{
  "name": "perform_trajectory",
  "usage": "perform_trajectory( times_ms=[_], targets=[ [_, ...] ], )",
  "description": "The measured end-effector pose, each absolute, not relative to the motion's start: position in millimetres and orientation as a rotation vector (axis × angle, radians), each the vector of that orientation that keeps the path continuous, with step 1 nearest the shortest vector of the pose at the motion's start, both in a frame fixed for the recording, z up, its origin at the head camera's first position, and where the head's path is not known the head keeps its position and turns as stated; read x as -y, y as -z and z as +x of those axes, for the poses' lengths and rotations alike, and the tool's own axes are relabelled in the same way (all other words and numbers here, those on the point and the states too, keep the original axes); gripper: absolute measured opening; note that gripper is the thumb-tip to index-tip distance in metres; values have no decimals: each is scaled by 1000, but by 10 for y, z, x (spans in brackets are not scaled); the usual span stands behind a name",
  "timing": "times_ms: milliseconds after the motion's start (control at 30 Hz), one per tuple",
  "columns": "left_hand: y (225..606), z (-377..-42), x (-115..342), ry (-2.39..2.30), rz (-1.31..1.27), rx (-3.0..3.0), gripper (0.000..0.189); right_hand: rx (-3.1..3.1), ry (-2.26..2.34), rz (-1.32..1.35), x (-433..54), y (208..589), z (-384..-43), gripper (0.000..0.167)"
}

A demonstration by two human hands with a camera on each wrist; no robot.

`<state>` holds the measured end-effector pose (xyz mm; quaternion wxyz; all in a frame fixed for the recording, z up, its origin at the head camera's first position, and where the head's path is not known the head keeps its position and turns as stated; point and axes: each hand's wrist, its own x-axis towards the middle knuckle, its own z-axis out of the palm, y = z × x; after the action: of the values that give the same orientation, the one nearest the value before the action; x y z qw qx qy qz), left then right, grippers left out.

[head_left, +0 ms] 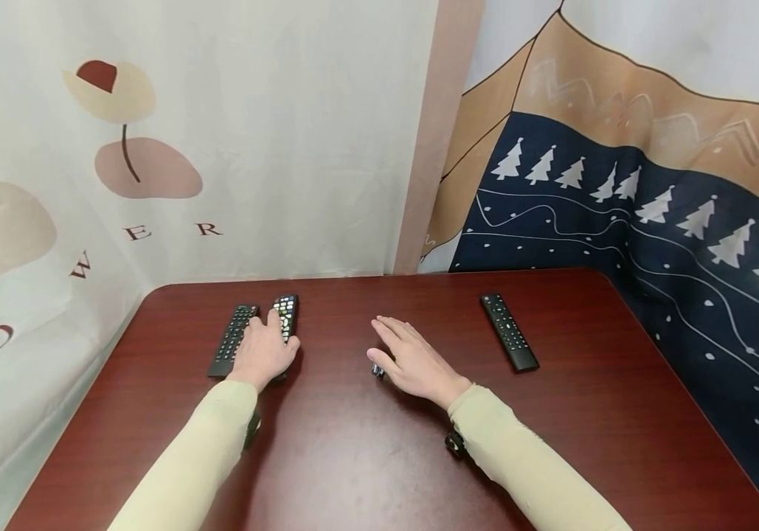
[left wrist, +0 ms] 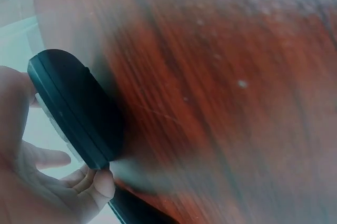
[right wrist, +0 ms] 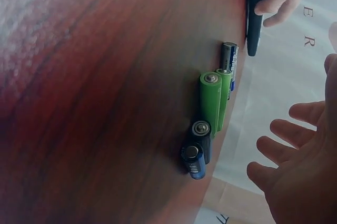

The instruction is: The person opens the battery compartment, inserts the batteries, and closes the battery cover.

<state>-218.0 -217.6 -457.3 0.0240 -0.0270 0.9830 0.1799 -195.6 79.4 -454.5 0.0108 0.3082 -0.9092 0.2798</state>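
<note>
At the table's left side, my left hand (head_left: 264,354) grips a black remote control (head_left: 290,305) by its long edges, with thumb and fingers on either side in the left wrist view. A second black remote control (head_left: 224,358) lies just left of it, partly covered by the hand. My right hand (head_left: 419,366) hovers over a small group of batteries, its fingers extended and nothing in its grasp. In the right wrist view, green batteries (right wrist: 210,100) lie between a blue battery (right wrist: 195,164) and a silver-and-blue battery (right wrist: 229,57). The head view shows little of them.
A third black remote control (head_left: 510,333) lies on the right part of the dark red wooden table (head_left: 346,457). Behind the table hangs a pale printed curtain (head_left: 313,147). A navy and tan cloth with white trees (head_left: 552,214) hangs at the right.
</note>
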Motion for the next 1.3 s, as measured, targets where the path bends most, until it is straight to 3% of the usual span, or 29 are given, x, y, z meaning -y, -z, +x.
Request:
perform_trajectory(
  times_ms=[1300],
  targets=[
    [4452,-2201,1826,-1083,105,-2925,59,2769,-1002,925,-716,4463,-1980,53]
  ],
)
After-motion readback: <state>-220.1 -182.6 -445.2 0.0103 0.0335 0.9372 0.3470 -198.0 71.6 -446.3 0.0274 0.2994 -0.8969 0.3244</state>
